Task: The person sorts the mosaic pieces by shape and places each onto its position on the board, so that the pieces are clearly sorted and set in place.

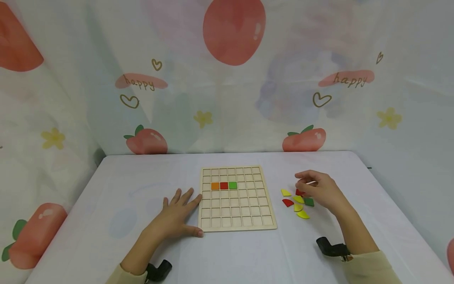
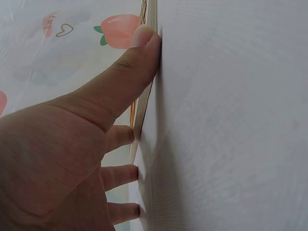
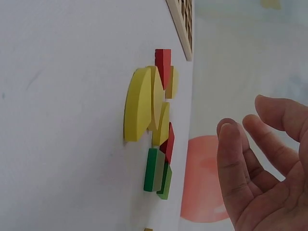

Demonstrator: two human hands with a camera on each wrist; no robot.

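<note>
A pale wooden grid board point(image 1: 230, 230) lies on the table, with orange point(image 1: 215, 186), red point(image 1: 224, 185) and green point(image 1: 232, 185) squares set in one row. My left hand point(image 1: 179, 217) rests spread at its left side, the thumb point(image 2: 139, 57) and a fingertip against the edge. To the right of the board is a loose group of pieces: yellow rounded wedges point(image 3: 138, 106), red wedges point(image 1: 288, 202) and green blocks point(image 3: 154, 169). Over the far side of that group hangs my right hand point(image 1: 320, 189), its fingers loosely bent and nothing between fingertips and thumb.
A white cloth covers the table point(image 1: 241, 260), which meets a printed fabric backdrop point(image 1: 227, 98) at its far edge. Black wrist cameras sit on both forearms, the left one point(image 1: 159, 271) and the right one point(image 1: 332, 247) low over the table.
</note>
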